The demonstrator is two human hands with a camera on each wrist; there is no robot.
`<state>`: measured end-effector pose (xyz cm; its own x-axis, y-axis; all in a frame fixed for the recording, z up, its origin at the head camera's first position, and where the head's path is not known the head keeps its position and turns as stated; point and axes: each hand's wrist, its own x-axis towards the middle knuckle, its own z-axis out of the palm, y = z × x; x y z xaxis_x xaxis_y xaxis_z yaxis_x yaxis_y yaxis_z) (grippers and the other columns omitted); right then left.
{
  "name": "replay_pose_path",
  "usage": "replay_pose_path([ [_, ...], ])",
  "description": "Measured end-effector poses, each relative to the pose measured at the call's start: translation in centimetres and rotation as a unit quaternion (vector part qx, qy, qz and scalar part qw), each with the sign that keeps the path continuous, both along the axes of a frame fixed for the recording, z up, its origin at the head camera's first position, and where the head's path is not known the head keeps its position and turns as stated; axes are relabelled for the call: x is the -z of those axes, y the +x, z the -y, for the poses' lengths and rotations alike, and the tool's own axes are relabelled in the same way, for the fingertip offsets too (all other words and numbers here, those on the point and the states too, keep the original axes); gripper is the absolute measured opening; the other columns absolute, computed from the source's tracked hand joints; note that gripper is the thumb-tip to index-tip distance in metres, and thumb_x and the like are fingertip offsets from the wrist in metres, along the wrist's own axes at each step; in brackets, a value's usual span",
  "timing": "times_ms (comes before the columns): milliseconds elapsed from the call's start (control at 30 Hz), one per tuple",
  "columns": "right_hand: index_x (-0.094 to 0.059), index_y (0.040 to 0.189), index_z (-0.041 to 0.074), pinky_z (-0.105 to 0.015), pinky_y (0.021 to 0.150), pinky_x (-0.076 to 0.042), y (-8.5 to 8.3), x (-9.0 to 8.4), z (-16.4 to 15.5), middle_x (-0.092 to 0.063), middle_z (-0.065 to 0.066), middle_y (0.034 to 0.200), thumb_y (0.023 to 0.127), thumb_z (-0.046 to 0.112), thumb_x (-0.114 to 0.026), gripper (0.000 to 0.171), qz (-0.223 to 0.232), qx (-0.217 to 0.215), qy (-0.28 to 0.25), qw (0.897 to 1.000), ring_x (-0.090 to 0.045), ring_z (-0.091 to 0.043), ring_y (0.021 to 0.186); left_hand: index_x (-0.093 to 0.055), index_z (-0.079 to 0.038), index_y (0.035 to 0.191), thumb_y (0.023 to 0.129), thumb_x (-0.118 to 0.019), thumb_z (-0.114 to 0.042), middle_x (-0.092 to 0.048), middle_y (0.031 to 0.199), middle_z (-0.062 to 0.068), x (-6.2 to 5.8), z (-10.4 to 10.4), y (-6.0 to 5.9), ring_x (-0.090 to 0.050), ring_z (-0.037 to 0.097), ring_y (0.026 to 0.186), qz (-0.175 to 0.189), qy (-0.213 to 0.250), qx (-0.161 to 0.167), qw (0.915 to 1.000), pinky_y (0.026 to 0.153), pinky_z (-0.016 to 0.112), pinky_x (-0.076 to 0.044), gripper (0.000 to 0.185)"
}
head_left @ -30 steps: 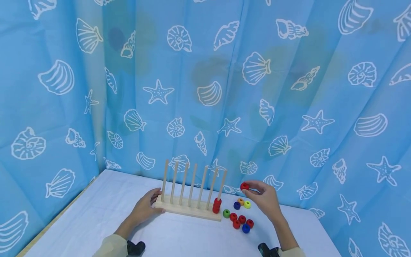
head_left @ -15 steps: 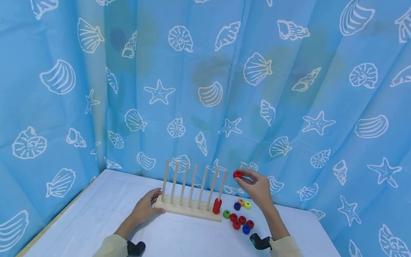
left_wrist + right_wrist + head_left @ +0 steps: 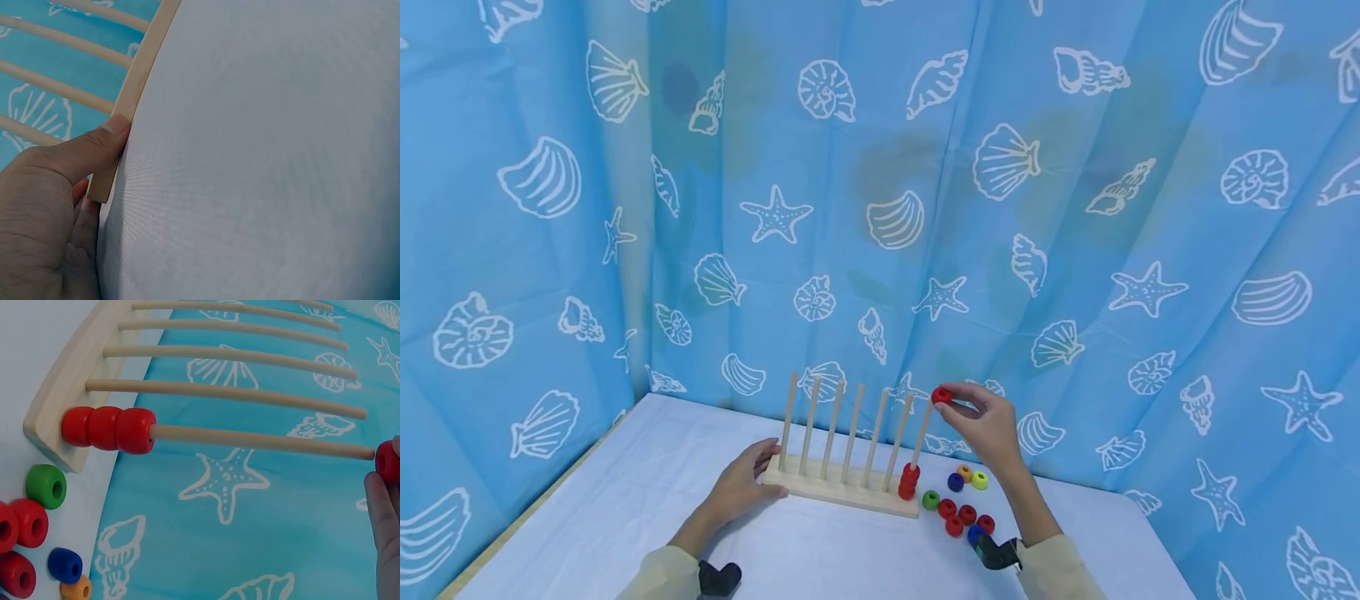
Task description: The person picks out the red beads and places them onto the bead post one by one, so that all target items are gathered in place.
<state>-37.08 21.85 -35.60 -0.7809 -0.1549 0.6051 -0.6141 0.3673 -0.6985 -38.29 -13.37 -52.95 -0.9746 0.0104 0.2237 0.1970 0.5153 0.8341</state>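
My right hand [image 3: 988, 425] pinches a red bead [image 3: 941, 395] between thumb and fingers. In the right wrist view that held bead [image 3: 388, 462] is right at the tip of the end peg [image 3: 262, 440]. Three red beads [image 3: 107, 428] are stacked at the bottom of this same peg. The pegs rise from a long wooden base [image 3: 842, 493]. My left hand [image 3: 741, 483] grips the base's left end, and its thumb [image 3: 100, 144] lies along the front edge in the left wrist view.
Loose beads lie right of the base: a green bead [image 3: 931, 500], several red beads [image 3: 954, 525], a dark blue bead [image 3: 955, 482], an orange bead [image 3: 965, 472], a yellow bead [image 3: 980, 480] and a blue bead [image 3: 975, 533]. A blue shell-patterned curtain [image 3: 850, 250] hangs behind the white table [image 3: 820, 558].
My right hand has carried the red bead up and to the left, from above the loose beads to the top of the rightmost peg. The left hand stays on the base.
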Motion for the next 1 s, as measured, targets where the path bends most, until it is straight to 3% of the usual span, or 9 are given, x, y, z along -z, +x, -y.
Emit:
replay_pose_path([
  [200,-0.06,0.105,0.001,-0.027,0.072,-0.052,1.5,-1.5,1.3,-0.059,-0.013,0.101,0.077,0.012,-0.066,0.031,-0.019,-0.021,-0.004,1.0,-0.061,-0.027,0.09,-0.036,-0.012,0.13,0.055,-0.081,-0.025,-0.046,0.125,0.003,-0.2,-0.1,0.2,-0.042,0.022,0.117,0.003,0.003,0.002,1.0,0.096,0.032,-0.037,0.088],
  [333,-0.059,0.105,-0.001,-0.026,0.073,-0.051,1.8,-1.8,1.9,-0.058,-0.015,0.102,0.077,0.01,-0.066,0.031,-0.019,-0.015,0.004,1.0,-0.06,-0.027,0.091,-0.036,-0.012,0.13,0.055,-0.081,-0.025,-0.046,0.125,0.002,-0.2,-0.1,0.2,-0.042,0.021,0.117,0.002,0.001,-0.001,1.0,0.096,0.032,-0.037,0.088],
  [633,-0.059,0.105,0.001,-0.026,0.074,-0.051,0.7,-1.2,1.8,-0.059,-0.012,0.102,0.077,0.013,-0.066,0.032,-0.007,-0.023,-0.004,1.0,-0.06,-0.022,0.093,-0.036,-0.014,0.13,0.054,-0.081,-0.025,-0.046,0.125,0.002,-0.2,-0.1,0.2,-0.042,0.022,0.117,0.007,-0.004,-0.006,1.0,0.095,0.033,-0.038,0.089],
  [833,-0.061,0.105,0.01,-0.025,0.074,-0.051,-0.7,0.1,1.3,-0.06,-0.004,0.101,0.075,0.023,-0.068,0.033,0.015,-0.016,-0.012,1.0,-0.06,-0.019,0.092,-0.036,-0.013,0.131,0.055,-0.081,-0.025,-0.046,0.125,0.002,-0.2,0.1,0.1,-0.042,0.022,0.117,0.001,-0.004,-0.004,1.0,0.095,0.032,-0.038,0.089],
  [1000,-0.062,0.104,0.012,-0.026,0.074,-0.051,-0.6,0.7,1.3,-0.06,-0.003,0.1,0.074,0.024,-0.069,0.033,0.026,-0.003,-0.018,1.0,-0.06,-0.021,0.091,-0.036,-0.013,0.131,0.055,-0.081,-0.025,-0.046,0.125,0.002,-0.2,0.0,0.1,-0.042,0.022,0.117,0.003,-0.001,0.0,1.0,0.095,0.033,-0.038,0.089],
])
